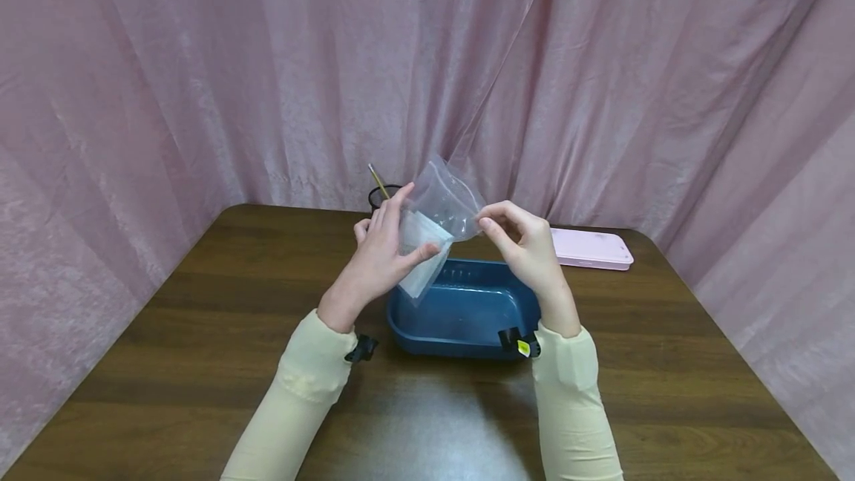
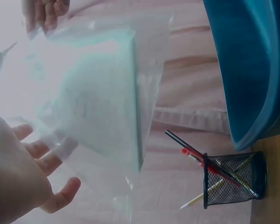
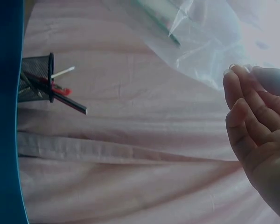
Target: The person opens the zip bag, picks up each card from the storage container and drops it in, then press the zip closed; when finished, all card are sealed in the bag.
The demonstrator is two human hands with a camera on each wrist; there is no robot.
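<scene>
The dark wooden surface [image 1: 200, 362] lies bare to the left and right of both forearms, giving open passage on either side. Directly below the hands, the blue oval plastic tub [image 1: 467, 310] occupies the centre; its interior is open from above. Behind the tub on the left stands the black mesh pen cup [image 1: 382, 197], with pens projecting upward. A flat pink rectangular case [image 1: 591, 249] lies at the rear right. Pink draped curtain [image 1: 200, 73] closes off the back and both sides.

1. A dark brown wooden counter [image 1: 200, 332].
2. A black wire-mesh pen cup [image 2: 235, 184], holding pens, at the counter's far edge.
3. A flat pink plastic case [image 1: 591, 249] at far right.
4. Pink draped curtains [image 1: 200, 80] behind.
</scene>
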